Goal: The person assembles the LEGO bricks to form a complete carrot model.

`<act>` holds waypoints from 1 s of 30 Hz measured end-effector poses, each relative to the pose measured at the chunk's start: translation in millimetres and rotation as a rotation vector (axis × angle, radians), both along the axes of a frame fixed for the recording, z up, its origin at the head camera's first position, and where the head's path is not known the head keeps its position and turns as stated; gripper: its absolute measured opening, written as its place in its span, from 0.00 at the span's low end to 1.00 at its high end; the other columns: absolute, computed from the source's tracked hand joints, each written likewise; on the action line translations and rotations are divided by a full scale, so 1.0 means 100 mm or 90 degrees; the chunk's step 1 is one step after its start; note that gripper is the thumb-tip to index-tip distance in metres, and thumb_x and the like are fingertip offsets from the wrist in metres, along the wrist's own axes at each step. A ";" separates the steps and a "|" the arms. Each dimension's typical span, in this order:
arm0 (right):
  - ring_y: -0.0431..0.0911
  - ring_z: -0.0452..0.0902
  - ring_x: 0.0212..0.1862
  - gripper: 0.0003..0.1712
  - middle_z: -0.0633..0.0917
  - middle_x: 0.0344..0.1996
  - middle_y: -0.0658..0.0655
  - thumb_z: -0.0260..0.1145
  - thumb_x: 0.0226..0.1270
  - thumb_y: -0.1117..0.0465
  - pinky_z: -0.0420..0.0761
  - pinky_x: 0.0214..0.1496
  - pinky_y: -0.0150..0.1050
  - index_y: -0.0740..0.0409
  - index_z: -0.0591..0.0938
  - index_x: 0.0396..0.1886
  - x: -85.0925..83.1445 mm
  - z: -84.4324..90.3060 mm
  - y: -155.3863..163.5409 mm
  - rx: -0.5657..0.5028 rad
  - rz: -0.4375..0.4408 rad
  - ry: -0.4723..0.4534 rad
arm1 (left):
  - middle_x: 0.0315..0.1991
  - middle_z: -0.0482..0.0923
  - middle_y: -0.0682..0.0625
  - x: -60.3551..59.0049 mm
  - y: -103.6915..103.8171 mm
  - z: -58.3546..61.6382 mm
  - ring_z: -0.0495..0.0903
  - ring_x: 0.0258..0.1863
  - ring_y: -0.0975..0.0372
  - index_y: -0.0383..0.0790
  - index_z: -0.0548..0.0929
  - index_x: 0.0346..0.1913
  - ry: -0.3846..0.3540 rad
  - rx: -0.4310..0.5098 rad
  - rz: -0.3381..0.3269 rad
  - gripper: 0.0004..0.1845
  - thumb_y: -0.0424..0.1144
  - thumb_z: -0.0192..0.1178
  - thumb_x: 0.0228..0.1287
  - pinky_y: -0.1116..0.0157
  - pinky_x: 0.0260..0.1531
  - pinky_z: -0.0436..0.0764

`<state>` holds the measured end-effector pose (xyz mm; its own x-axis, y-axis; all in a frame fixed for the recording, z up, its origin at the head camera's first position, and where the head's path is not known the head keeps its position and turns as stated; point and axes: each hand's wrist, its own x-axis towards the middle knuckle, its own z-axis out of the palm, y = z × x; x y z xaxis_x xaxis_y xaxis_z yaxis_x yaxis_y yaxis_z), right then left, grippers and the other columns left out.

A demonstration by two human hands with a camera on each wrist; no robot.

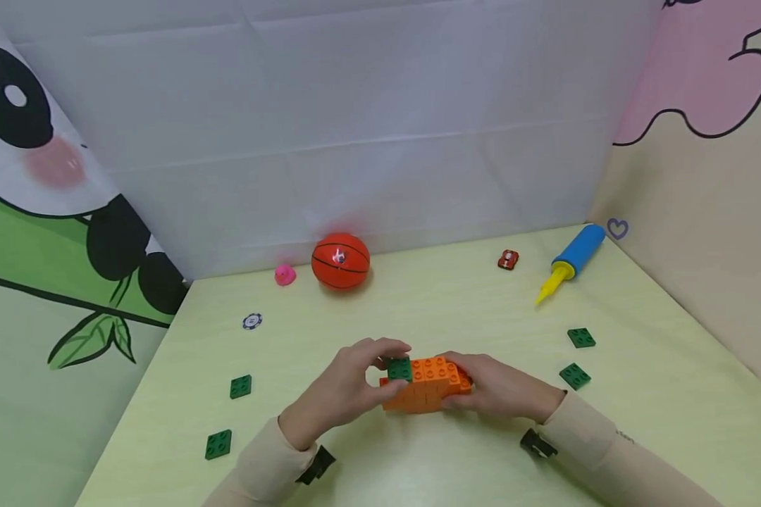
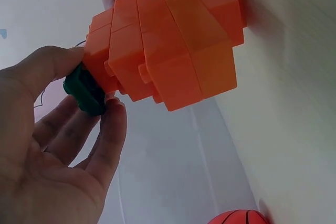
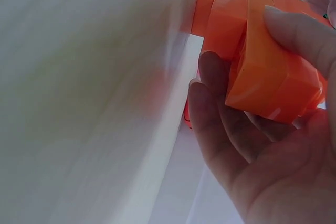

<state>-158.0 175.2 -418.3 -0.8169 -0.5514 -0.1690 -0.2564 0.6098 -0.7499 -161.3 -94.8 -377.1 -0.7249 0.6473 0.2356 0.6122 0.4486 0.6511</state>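
An orange block build made of several studded toy bricks is held between both hands above the front middle of the table. My left hand pinches a green brick between thumb and fingers at the build's upper left end. In the left wrist view that green brick sits against the orange bricks; whether it is fully pressed on I cannot tell. My right hand grips the right end of the orange build, thumb on one side and fingers curled round the other.
Loose green bricks lie at left and right. Farther back are a poker chip, a pink toy, a small basketball, a red toy car and a blue-yellow pump. Cloth walls border the table.
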 end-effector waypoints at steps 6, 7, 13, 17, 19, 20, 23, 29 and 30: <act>0.39 0.77 0.52 0.34 0.81 0.53 0.41 0.71 0.65 0.48 0.77 0.62 0.47 0.49 0.72 0.67 0.01 -0.02 0.00 0.000 0.004 0.003 | 0.51 0.83 0.57 0.00 -0.01 -0.08 0.80 0.44 0.68 0.45 0.76 0.64 -0.004 0.007 0.006 0.27 0.38 0.70 0.62 0.63 0.49 0.82; 0.39 0.77 0.52 0.34 0.81 0.53 0.41 0.71 0.65 0.48 0.77 0.62 0.46 0.49 0.72 0.67 0.02 -0.02 0.00 0.001 0.004 0.003 | 0.51 0.83 0.58 0.01 -0.02 -0.08 0.80 0.46 0.67 0.46 0.75 0.65 -0.005 -0.002 0.011 0.29 0.40 0.71 0.62 0.61 0.50 0.82; 0.39 0.77 0.54 0.34 0.81 0.55 0.42 0.71 0.65 0.48 0.77 0.62 0.47 0.48 0.71 0.68 0.02 -0.01 0.00 0.008 -0.002 0.006 | 0.58 0.78 0.59 0.06 -0.35 -0.02 0.76 0.56 0.61 0.55 0.74 0.68 -0.057 -0.128 0.126 0.32 0.51 0.71 0.61 0.53 0.57 0.78; 0.39 0.77 0.54 0.34 0.81 0.55 0.42 0.71 0.65 0.47 0.77 0.62 0.47 0.48 0.71 0.68 0.02 0.00 0.00 0.012 -0.005 0.005 | 0.60 0.77 0.51 0.13 -0.82 -0.07 0.74 0.59 0.53 0.51 0.77 0.65 -0.115 -0.282 0.246 0.33 0.51 0.74 0.56 0.47 0.59 0.76; 0.39 0.77 0.54 0.35 0.81 0.55 0.42 0.71 0.65 0.47 0.77 0.62 0.47 0.48 0.71 0.68 0.01 0.00 0.00 0.012 -0.006 0.003 | 0.62 0.75 0.44 0.18 -1.10 -0.10 0.72 0.61 0.48 0.47 0.77 0.65 -0.147 -0.351 0.287 0.36 0.52 0.75 0.53 0.43 0.58 0.74; 0.39 0.77 0.54 0.35 0.81 0.55 0.42 0.71 0.65 0.47 0.77 0.62 0.47 0.48 0.71 0.68 0.01 0.00 0.00 0.015 -0.008 0.002 | 0.62 0.74 0.41 0.19 -1.23 -0.12 0.72 0.60 0.45 0.45 0.76 0.66 -0.163 -0.373 0.303 0.38 0.53 0.75 0.52 0.42 0.57 0.74; 0.39 0.77 0.54 0.35 0.81 0.55 0.42 0.71 0.65 0.47 0.77 0.62 0.47 0.47 0.71 0.68 0.00 0.00 0.00 0.018 -0.012 -0.003 | 0.58 0.74 0.34 0.21 -1.61 -0.18 0.75 0.54 0.43 0.38 0.75 0.66 -0.191 -0.429 0.355 0.44 0.58 0.75 0.49 0.40 0.51 0.76; 0.40 0.77 0.54 0.35 0.81 0.55 0.42 0.72 0.64 0.47 0.76 0.63 0.49 0.47 0.71 0.68 0.01 0.01 -0.01 0.013 -0.025 -0.022 | 0.44 0.76 0.31 0.26 -1.99 -0.33 0.79 0.39 0.47 0.24 0.72 0.61 -0.246 -0.521 0.452 0.53 0.69 0.69 0.47 0.42 0.39 0.81; 0.40 0.77 0.54 0.35 0.81 0.55 0.42 0.72 0.64 0.48 0.76 0.63 0.49 0.47 0.72 0.68 0.01 0.01 -0.01 0.012 -0.027 -0.023 | 0.44 0.76 0.30 0.26 -2.01 -0.35 0.79 0.39 0.46 0.22 0.71 0.61 -0.260 -0.523 0.462 0.54 0.69 0.69 0.48 0.42 0.39 0.81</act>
<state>-157.0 173.9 -417.5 -0.8326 -0.5127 -0.2096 -0.2026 0.6341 -0.7462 -134.8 -295.3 -411.9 -0.9119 -0.1011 -0.3977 -0.1489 0.9846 0.0912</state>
